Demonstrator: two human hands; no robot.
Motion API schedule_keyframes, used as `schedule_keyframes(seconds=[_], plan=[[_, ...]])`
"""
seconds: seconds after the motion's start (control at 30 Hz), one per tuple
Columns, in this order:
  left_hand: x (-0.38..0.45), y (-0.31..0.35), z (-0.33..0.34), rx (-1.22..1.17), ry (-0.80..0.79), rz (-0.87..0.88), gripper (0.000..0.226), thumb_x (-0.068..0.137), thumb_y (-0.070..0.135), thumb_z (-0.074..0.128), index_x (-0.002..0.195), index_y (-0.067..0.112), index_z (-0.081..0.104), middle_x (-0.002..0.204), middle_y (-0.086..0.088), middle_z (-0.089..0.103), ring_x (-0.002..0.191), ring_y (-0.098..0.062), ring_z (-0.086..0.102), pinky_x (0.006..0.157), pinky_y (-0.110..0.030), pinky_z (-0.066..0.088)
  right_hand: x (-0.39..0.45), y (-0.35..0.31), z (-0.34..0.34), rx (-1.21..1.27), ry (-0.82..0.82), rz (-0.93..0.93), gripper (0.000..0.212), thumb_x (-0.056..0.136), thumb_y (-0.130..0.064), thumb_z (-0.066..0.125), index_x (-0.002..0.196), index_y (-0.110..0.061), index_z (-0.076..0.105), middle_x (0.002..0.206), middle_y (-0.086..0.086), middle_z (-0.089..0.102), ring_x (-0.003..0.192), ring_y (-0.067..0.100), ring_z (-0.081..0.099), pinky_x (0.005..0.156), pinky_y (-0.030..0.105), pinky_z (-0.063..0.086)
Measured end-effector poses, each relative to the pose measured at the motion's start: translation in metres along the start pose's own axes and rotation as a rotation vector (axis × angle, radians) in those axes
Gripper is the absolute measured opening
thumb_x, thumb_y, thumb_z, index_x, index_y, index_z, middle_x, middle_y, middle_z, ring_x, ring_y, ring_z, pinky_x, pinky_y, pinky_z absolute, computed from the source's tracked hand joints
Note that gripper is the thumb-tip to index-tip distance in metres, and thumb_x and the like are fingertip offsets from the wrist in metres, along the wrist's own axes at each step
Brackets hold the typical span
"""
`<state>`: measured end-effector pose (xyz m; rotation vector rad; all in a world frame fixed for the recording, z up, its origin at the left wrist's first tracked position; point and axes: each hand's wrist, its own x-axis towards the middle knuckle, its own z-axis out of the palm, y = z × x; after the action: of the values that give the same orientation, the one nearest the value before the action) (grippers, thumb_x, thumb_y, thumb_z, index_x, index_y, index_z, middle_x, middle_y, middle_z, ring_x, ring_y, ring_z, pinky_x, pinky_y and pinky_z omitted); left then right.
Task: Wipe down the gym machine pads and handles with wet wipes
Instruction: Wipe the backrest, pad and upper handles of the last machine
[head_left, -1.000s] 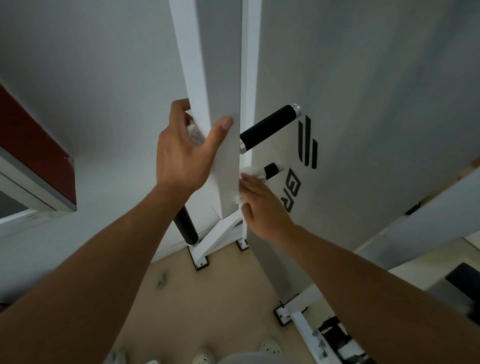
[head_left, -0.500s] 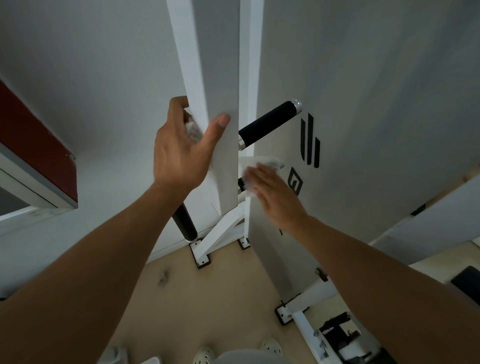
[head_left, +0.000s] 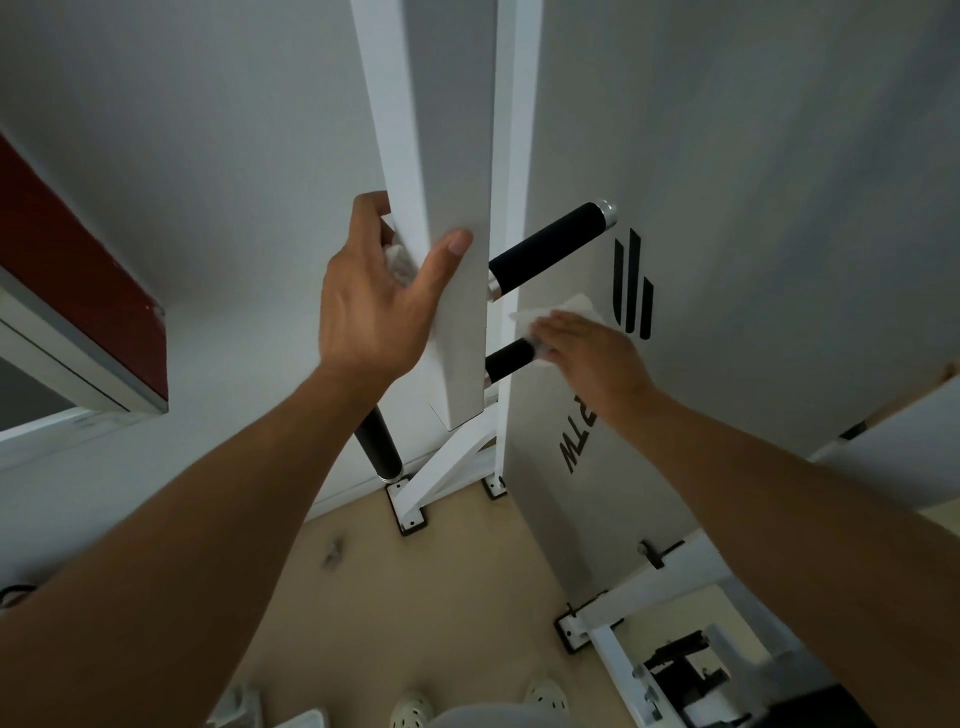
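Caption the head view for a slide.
Left hand grips white steel upright; right hand wipes short black foam handle with white wet wipe.

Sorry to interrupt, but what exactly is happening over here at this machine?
A person is wiping down a white gym machine. Their left hand grips the upright post, with a crumpled wipe tucked against it. Their right hand presses another wet wipe over the lower black handle, covering its outer end. The upper black handle is bare.
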<state>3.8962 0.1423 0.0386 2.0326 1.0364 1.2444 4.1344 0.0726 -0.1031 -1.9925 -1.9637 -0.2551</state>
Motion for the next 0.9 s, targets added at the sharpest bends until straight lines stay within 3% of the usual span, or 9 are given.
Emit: schedule_keyframes(seconds=[0.1, 0.17, 0.3, 0.37, 0.5, 0.6, 0.7, 0.77, 0.9], plan=[[0.000, 0.000, 0.002, 0.008, 0.008, 0.001, 0.077, 0.081, 0.082, 0.049, 0.122, 0.018, 0.048, 0.089, 0.016, 0.057, 0.082, -0.010, 0.064, 0.073, -0.044, 0.061, 0.004, 0.012, -0.010, 0.002, -0.078, 0.042, 0.041, 0.092, -0.001, 0.069, 0.131, -0.012, 0.061, 0.129, 0.008, 0.068, 0.125, 0.027, 0.062, 0.104, 0.043, 0.054], [0.000, 0.000, 0.001, -0.014, -0.001, -0.004, 0.078, 0.080, 0.083, 0.049, 0.124, 0.019, 0.046, 0.094, 0.012, 0.060, 0.085, -0.013, 0.066, 0.074, -0.044, 0.062, 0.004, -0.002, -0.008, -0.024, -0.022, 0.029, 0.040, 0.091, -0.005, 0.072, 0.129, -0.012, 0.065, 0.131, 0.008, 0.069, 0.127, 0.026, 0.063, 0.100, 0.043, 0.056], [0.000, 0.000, -0.001, -0.009, 0.006, 0.009, 0.075, 0.082, 0.078, 0.052, 0.125, 0.016, 0.047, 0.091, 0.012, 0.056, 0.085, -0.016, 0.065, 0.074, -0.043, 0.062, 0.005, -0.047, 0.004, -0.001, -0.096, -0.295, 0.041, 0.088, -0.007, 0.061, 0.128, -0.010, 0.068, 0.136, 0.008, 0.066, 0.131, 0.025, 0.060, 0.095, 0.040, 0.056], [-0.001, 0.001, -0.001, -0.014, 0.007, 0.010, 0.075, 0.082, 0.077, 0.053, 0.125, 0.017, 0.047, 0.093, 0.009, 0.058, 0.086, -0.017, 0.065, 0.074, -0.042, 0.062, 0.008, -0.051, 0.001, -0.007, -0.133, -0.314, 0.042, 0.089, -0.006, 0.058, 0.130, -0.011, 0.067, 0.139, 0.007, 0.065, 0.134, 0.024, 0.057, 0.101, 0.041, 0.054], [-0.001, -0.001, -0.003, -0.036, 0.007, 0.012, 0.074, 0.080, 0.077, 0.057, 0.125, 0.019, 0.047, 0.093, 0.005, 0.062, 0.082, -0.015, 0.065, 0.073, -0.040, 0.061, 0.006, -0.017, -0.019, -0.054, -0.072, 0.047, 0.037, 0.100, -0.008, 0.060, 0.136, -0.017, 0.061, 0.137, 0.003, 0.065, 0.132, 0.022, 0.058, 0.104, 0.038, 0.053], [-0.010, -0.007, -0.004, -0.042, 0.115, 0.067, 0.069, 0.082, 0.069, 0.064, 0.123, 0.016, 0.051, 0.095, 0.004, 0.061, 0.083, -0.013, 0.061, 0.075, -0.028, 0.056, 0.001, -0.012, -0.030, 0.097, -0.097, 0.266, 0.025, 0.103, -0.007, 0.055, 0.124, -0.010, 0.067, 0.117, 0.008, 0.072, 0.107, 0.023, 0.068, 0.094, 0.028, 0.052], [-0.025, -0.020, -0.008, -0.126, 0.272, 0.114, 0.055, 0.088, 0.050, 0.071, 0.115, 0.005, 0.054, 0.093, 0.003, 0.056, 0.079, -0.008, 0.056, 0.073, -0.017, 0.045, -0.017, -0.037, -0.018, 0.527, 0.292, 0.732, 0.025, 0.101, -0.009, 0.060, 0.124, -0.008, 0.072, 0.117, 0.007, 0.074, 0.106, 0.017, 0.069, 0.094, 0.019, 0.049], [-0.035, -0.024, -0.012, -0.185, 0.343, 0.116, 0.047, 0.090, 0.038, 0.073, 0.110, 0.000, 0.055, 0.091, 0.004, 0.054, 0.077, -0.003, 0.054, 0.072, -0.013, 0.042, -0.033, -0.065, -0.006, 0.817, 0.493, 1.046, 0.025, 0.099, -0.009, 0.065, 0.123, -0.008, 0.073, 0.109, 0.002, 0.076, 0.109, 0.019, 0.070, 0.096, 0.022, 0.051], [-0.062, -0.012, -0.014, -0.236, 0.338, 0.278, 0.028, 0.095, 0.019, 0.069, 0.100, -0.005, 0.056, 0.088, -0.005, 0.057, 0.071, -0.009, 0.054, 0.069, -0.014, 0.042, -0.069, -0.133, -0.014, 1.106, 0.630, 1.266, 0.017, 0.096, -0.012, 0.070, 0.112, -0.012, 0.077, 0.097, -0.007, 0.077, 0.092, 0.003, 0.071, 0.092, 0.030, 0.057]])
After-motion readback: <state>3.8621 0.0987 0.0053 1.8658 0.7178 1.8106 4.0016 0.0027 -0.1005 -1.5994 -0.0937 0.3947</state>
